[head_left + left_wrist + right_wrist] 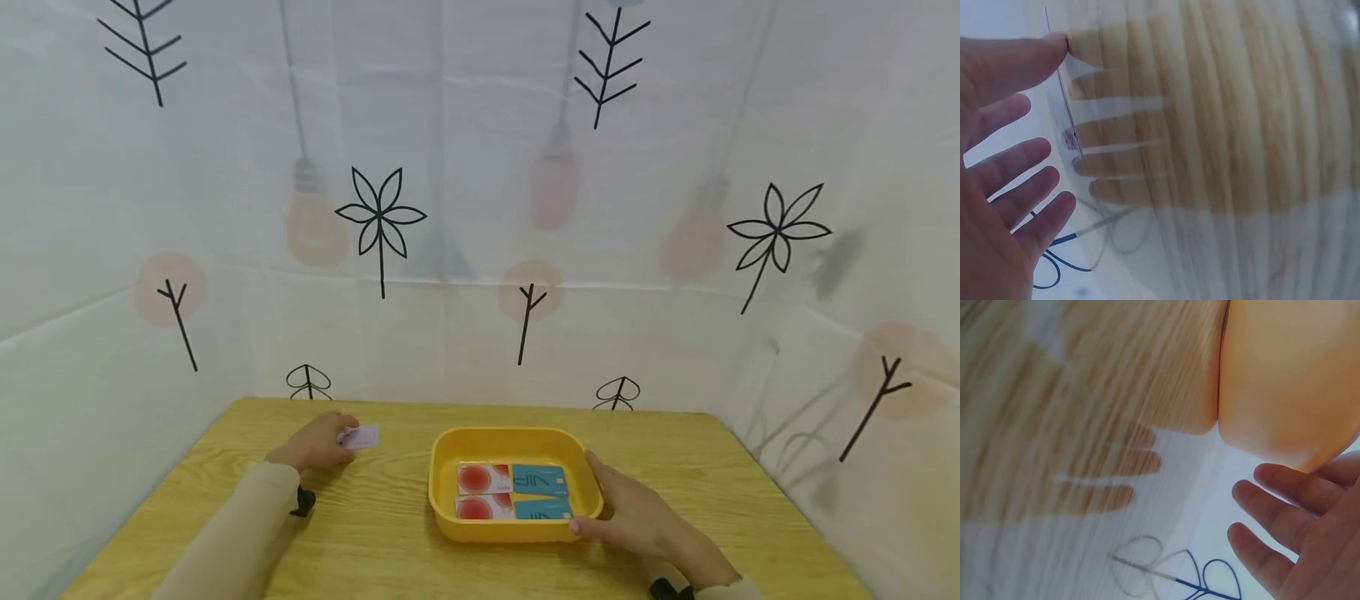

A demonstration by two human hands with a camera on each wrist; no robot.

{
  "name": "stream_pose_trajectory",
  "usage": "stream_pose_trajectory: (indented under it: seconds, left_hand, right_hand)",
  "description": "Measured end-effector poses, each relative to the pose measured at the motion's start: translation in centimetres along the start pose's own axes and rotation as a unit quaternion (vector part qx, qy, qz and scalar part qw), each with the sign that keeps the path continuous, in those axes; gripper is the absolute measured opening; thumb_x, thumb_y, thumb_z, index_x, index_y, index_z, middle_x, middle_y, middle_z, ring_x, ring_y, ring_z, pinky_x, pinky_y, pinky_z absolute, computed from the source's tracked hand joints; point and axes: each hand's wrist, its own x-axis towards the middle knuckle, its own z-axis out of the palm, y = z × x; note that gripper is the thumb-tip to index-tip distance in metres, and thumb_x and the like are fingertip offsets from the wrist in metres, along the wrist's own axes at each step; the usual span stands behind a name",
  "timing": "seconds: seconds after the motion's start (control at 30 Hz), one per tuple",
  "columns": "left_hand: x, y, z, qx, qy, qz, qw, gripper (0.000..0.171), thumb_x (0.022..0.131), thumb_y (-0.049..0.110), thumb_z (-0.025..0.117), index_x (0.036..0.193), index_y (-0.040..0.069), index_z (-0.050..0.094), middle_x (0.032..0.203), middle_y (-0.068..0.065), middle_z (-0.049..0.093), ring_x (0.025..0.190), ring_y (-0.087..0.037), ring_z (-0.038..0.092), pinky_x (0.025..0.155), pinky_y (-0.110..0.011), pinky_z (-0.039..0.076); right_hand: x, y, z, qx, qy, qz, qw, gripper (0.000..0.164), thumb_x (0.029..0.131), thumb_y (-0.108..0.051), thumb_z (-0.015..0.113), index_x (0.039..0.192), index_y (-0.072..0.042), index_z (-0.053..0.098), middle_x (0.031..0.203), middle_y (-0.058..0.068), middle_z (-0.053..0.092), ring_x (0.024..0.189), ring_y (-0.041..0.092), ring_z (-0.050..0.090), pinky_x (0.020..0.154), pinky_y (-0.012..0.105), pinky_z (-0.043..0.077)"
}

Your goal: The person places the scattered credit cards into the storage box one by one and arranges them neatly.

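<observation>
My left hand is low over the wooden table at the left, beside a pale purple card. In the left wrist view the card shows nearly edge-on at the tabletop; the thumb tip touches it and the other fingers spread loosely apart from it. At centre right, my right hand holds the right end of a yellow plastic tray, thumb at the near corner and index finger along the right rim. Inside lie two white cards with red circles and two teal VIP cards, in two rows.
The wood-grain table has a glossy surface that mirrors my fingers in both wrist views. A white curtain printed with black plants and pale bulbs encloses its back and sides.
</observation>
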Motion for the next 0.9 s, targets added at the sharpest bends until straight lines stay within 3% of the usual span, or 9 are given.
stream_pose_trajectory:
  seconds: [0.17, 0.57, 0.9]
  left_hand:
    - [-0.13, -0.33, -0.02, -0.019, -0.020, -0.012, 0.9996, 0.054, 0.082, 0.019, 0.075, 0.129, 0.000, 0.056, 0.128, -0.020, 0.054, 0.112, -0.035, 0.053, 0.093, -0.054, 0.040]
    - [0.12, -0.19, -0.13, 0.002, -0.023, 0.000, 0.9997, 0.042, 0.081, 0.009, 0.073, 0.120, -0.002, 0.061, 0.117, -0.020, 0.060, 0.107, -0.036, 0.056, 0.089, -0.052, 0.043]
    - [0.52, -0.15, -0.20, -0.005, -0.025, -0.015, 0.9996, 0.045, 0.074, 0.004, 0.072, 0.118, 0.001, 0.062, 0.105, -0.017, 0.062, 0.095, -0.029, 0.058, 0.083, -0.048, 0.046]
  right_hand:
    - [-0.04, -0.01, 0.06, 0.003, 0.002, -0.001, 1.000, 0.103, 0.081, -0.062, 0.062, 0.152, -0.003, 0.016, 0.150, 0.018, 0.033, 0.132, 0.039, 0.038, 0.095, 0.059, 0.039]
    - [-0.10, -0.15, -0.05, -0.010, 0.008, 0.004, 1.000, 0.105, 0.079, -0.065, 0.061, 0.152, -0.003, 0.017, 0.150, 0.019, 0.033, 0.133, 0.040, 0.037, 0.097, 0.060, 0.036]
    - [-0.13, -0.14, -0.03, -0.005, 0.008, 0.006, 1.000, 0.105, 0.079, -0.064, 0.062, 0.152, -0.003, 0.017, 0.150, 0.018, 0.033, 0.132, 0.039, 0.037, 0.096, 0.060, 0.037]
